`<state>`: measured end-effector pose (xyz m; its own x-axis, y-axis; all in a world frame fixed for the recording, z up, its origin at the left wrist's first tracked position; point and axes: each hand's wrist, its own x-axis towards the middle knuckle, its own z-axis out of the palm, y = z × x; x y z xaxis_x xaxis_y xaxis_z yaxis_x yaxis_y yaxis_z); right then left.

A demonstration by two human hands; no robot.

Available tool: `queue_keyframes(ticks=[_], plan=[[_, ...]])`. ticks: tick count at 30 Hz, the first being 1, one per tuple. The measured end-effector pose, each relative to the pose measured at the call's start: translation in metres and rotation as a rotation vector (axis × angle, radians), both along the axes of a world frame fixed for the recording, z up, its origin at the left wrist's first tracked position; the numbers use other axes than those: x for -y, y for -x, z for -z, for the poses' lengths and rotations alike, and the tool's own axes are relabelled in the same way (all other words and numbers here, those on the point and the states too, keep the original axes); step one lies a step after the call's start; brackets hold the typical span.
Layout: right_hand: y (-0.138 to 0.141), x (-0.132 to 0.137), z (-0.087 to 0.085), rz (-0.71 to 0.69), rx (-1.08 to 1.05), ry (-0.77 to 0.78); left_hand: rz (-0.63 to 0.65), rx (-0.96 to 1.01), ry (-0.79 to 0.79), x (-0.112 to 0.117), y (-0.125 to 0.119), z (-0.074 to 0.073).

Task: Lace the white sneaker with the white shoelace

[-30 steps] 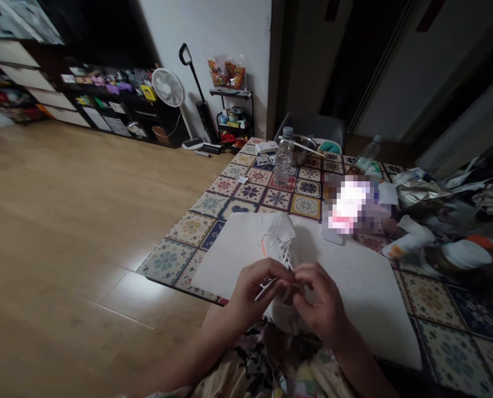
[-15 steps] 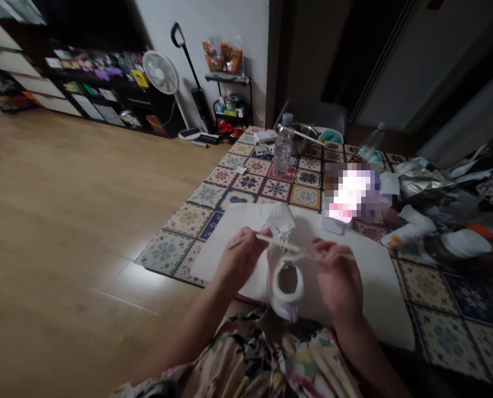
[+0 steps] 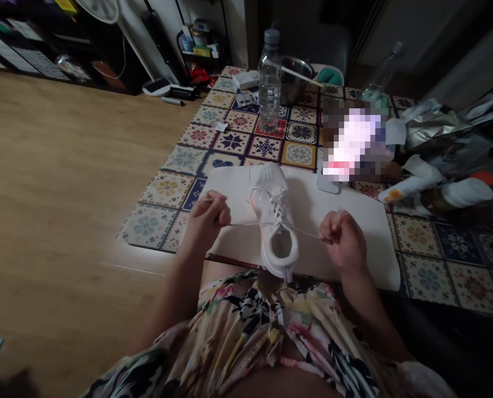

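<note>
A white sneaker (image 3: 274, 221) with an orange side accent lies on a white board (image 3: 354, 232), toe pointing away from me, heel near my lap. Its white lace (image 3: 246, 224) runs taut out both sides of the upper eyelets. My left hand (image 3: 207, 218) is fisted on the left lace end, to the left of the shoe. My right hand (image 3: 343, 240) is fisted on the right lace end, to the right of the shoe. Both hands are held apart at about the same height.
The board rests on a patterned tile mat (image 3: 229, 138). A clear water bottle (image 3: 269, 88) and a metal bowl (image 3: 298, 77) stand beyond. A blurred lit screen (image 3: 349, 143), tubes and foil bags (image 3: 432, 127) crowd the right. Wooden floor (image 3: 63, 182) lies to the left.
My hands went from close together over the shoe's opening to wide apart, drawing the lace ends out sideways and taut. The view tilted downward and closer to the shoe.
</note>
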<state>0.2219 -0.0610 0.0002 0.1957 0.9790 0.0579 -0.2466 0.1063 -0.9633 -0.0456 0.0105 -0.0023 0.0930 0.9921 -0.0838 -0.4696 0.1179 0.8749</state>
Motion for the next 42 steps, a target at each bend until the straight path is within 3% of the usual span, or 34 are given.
queue_keyframes(ticks=[5,7,10,13,18,24,27,30,33,36,42], plan=[[0.008,0.003,-0.012,-0.108,0.612,-0.048,0.484,-0.659,-0.144,0.009,0.0,-0.015],[0.011,0.003,-0.016,-0.144,0.772,-0.057,0.546,-0.82,-0.179,0.012,-0.004,-0.017],[0.012,0.004,-0.018,-0.161,0.83,-0.031,0.575,-0.901,-0.241,0.015,-0.007,-0.014],[0.007,0.004,-0.017,-0.208,0.834,-0.031,0.586,-0.871,-0.314,0.012,-0.004,-0.009],[-0.01,0.003,-0.018,-0.332,0.815,-0.106,0.545,-0.664,-0.498,0.002,0.012,-0.009],[-0.003,-0.005,-0.021,-0.385,0.301,-0.1,0.595,-0.464,-0.581,0.007,-0.001,-0.021],[0.019,-0.013,-0.016,-0.365,0.031,-0.078,0.487,-0.314,-0.487,0.012,-0.023,-0.016],[0.04,-0.02,-0.007,-0.214,-0.141,-0.043,0.364,-0.206,-0.394,0.014,-0.042,-0.004],[0.05,-0.022,-0.001,-0.104,-0.075,-0.006,0.296,-0.207,-0.438,0.013,-0.05,0.003],[0.052,-0.022,-0.001,-0.068,0.209,-0.111,0.285,-0.275,-0.492,0.012,-0.05,0.002],[0.051,-0.018,-0.009,-0.08,0.42,-0.199,0.255,-0.193,-0.22,0.014,-0.053,-0.002]])
